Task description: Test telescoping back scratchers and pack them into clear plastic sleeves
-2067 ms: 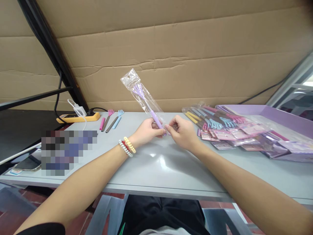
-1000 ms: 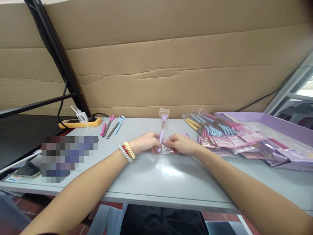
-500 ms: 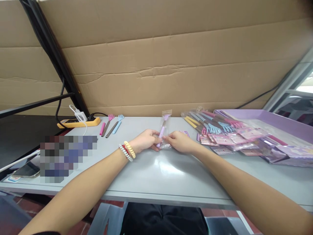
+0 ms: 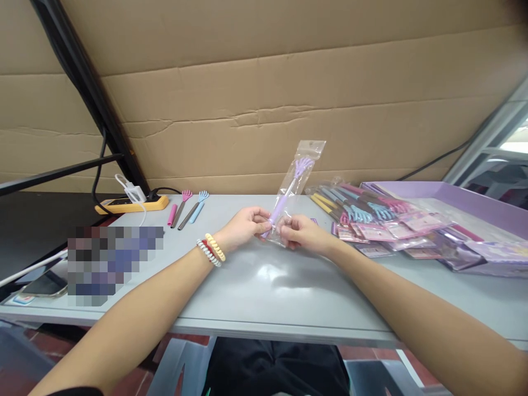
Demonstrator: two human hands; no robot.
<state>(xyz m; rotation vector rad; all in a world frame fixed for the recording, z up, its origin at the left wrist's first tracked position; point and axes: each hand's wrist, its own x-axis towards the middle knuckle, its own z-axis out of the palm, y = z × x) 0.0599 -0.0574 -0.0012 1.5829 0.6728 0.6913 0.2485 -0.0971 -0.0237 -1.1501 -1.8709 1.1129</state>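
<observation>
A purple back scratcher [image 4: 281,204] lies inside a clear plastic bag [image 4: 312,148], tilted up with its claw end away from me. My left hand [image 4: 246,226] pinches the handle's lower end through the bag. At the bag's lower right side, my right hand [image 4: 303,232] has its fingers closed on the crinkled plastic. Left of my hands, a pink back scratcher [image 4: 184,202] and a blue back scratcher [image 4: 198,209] lie unbagged on the grey table [image 4: 231,291]. Behind my right hand, a small part of a purple card shows.
Several bagged back scratchers [image 4: 355,209] with pink cards lie in a pile at right, against a purple box [image 4: 433,191]. A yellow power strip [image 4: 132,205] and a phone [image 4: 45,283] are at left. Cardboard [image 4: 264,99] stands along the back.
The bagged back scratcher has been raised and tilted to the right, its claw end now higher against the cardboard. Both hands have moved slightly up with it.
</observation>
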